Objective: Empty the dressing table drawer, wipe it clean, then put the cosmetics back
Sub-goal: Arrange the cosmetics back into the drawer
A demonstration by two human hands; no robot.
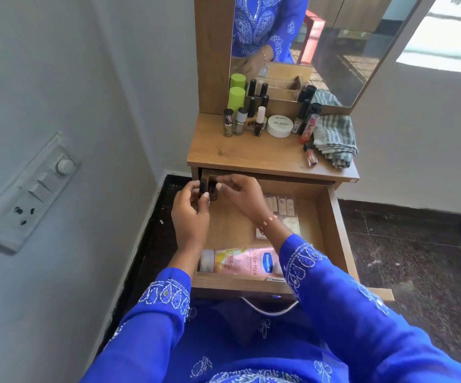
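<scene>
The wooden drawer (pixel 337 217) of the dressing table stands pulled open. My left hand (pixel 190 214) pinches a small dark bottle (pixel 203 186) at the drawer's far left corner. Beside it my right hand (pixel 241 196) pinches a second small dark bottle (pixel 213 192) in the same corner. A pink Vaseline lotion tube (pixel 240 262) lies on its side along the drawer's front wall. A clear packet of small tubes (pixel 280 205) lies deeper in, partly hidden by my right wrist.
On the tabletop (pixel 251 156) stand several nail polish bottles (pixel 237 123), a green-capped bottle (pixel 236 98), a white round jar (pixel 279 125), lip products (pixel 308 128) and a folded grey striped cloth (pixel 334 139). A mirror (pixel 320 45) rises behind. A wall lies close to the left.
</scene>
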